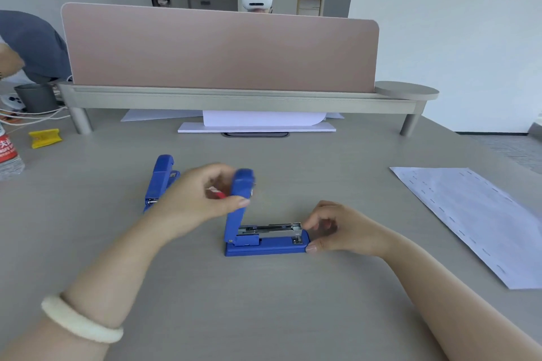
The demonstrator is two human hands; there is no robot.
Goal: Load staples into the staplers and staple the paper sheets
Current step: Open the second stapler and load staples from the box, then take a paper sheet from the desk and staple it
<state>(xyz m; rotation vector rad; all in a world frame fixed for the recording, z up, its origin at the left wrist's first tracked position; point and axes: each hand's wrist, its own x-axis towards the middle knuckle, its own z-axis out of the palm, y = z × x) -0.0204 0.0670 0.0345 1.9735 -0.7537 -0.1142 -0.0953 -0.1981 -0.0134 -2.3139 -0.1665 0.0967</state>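
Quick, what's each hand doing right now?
Left hand: closed on the raised lid of the open stapler.
Right hand: fingers curled, thumb and fingertips holding the stapler's front end.

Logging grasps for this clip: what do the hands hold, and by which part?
Left hand grips the open stapler's raised top arm near its tip; right hand pinches the base's front end.

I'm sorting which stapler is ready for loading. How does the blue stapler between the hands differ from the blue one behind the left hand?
The near stapler stands flat on its base with its top arm swung up, metal staple channel exposed; the far stapler lies partly hidden, so whether its channel is open cannot be told. The left hand holds the near stapler's raised arm and the right hand steadies its front; the far stapler sits untouched. Both are blue and look alike in make.
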